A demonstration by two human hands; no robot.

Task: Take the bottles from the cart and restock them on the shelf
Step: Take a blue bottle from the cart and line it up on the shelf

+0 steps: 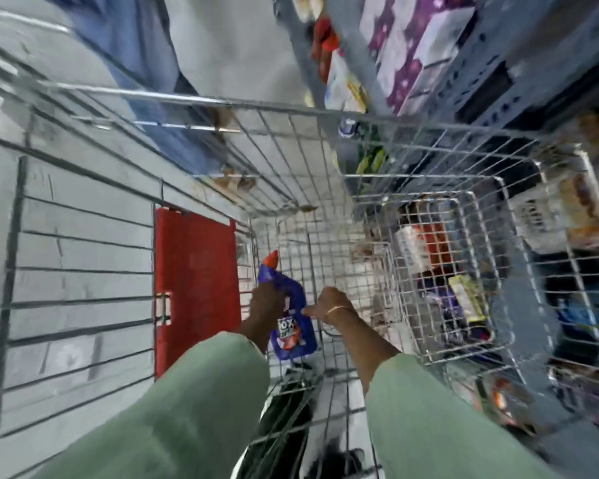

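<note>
A blue bottle (293, 318) with a red angled cap and a red-white label is inside the wire cart (291, 108), near its floor. My left hand (265, 304) is wrapped around the bottle's neck and upper body. My right hand (329, 307) is just right of the bottle, thumb touching its side and fingers curled down behind; whether it grips the bottle is unclear. Both arms wear pale green sleeves. The shelf (464, 84) rises at the upper right, stocked with purple-and-white packs and red items.
A red plastic flap (196, 288) of the cart's child seat stands left of the bottle. Lower shelves (550, 271) to the right, seen through the cart's mesh, hold assorted packages. A person in blue jeans (142, 74) stands beyond the cart on the grey floor.
</note>
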